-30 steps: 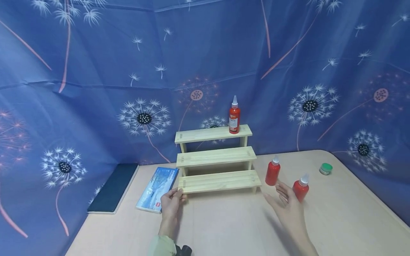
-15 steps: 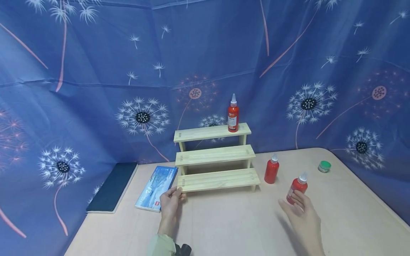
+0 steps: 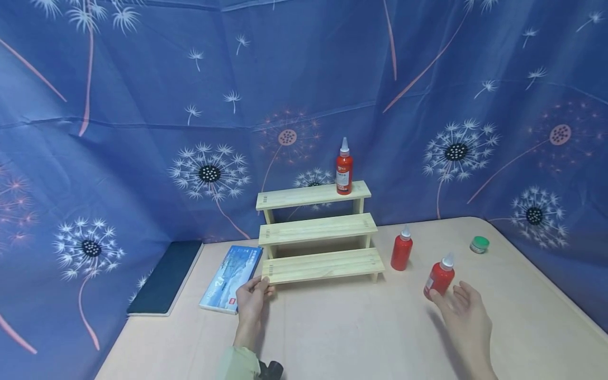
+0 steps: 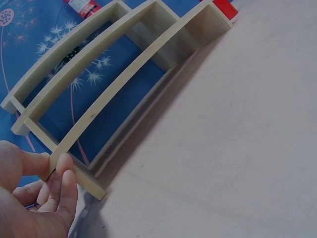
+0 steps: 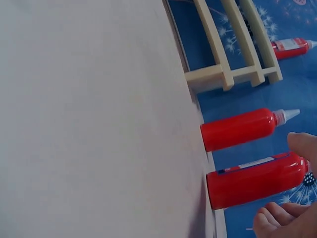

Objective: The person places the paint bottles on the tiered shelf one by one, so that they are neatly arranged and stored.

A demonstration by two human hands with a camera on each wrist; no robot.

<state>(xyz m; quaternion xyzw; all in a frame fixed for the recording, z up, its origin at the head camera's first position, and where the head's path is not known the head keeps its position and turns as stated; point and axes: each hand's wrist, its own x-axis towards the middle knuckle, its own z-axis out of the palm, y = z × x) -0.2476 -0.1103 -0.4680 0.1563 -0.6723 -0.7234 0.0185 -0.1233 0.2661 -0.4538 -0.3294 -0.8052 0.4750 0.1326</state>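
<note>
A three-tier wooden step shelf (image 3: 323, 265) stands on the table. My left hand (image 3: 252, 303) pinches the left front corner of its lowest board between thumb and fingers, seen close up in the left wrist view. One red squeeze bottle (image 3: 344, 174) with a pointed clear cap stands on the top tier. A second red bottle (image 3: 401, 252) is upright on the table, right of the shelf. Nearer to me stands a third red bottle (image 3: 439, 278). My right hand (image 3: 463, 316) is just beside it, thumb and loosely bent fingers spread on either side, with a gap in the right wrist view.
A blue box (image 3: 231, 279) lies left of the shelf, and a dark flat book (image 3: 166, 277) lies farther left. Toward the back right sits a small green-lidded jar (image 3: 480, 244). A blue dandelion-print curtain (image 3: 304, 68) hangs behind the table.
My right hand has moved right, from between the two table bottles to the near right side of the third one. The left hand keeps its grip on the shelf; the bottles stay put.
</note>
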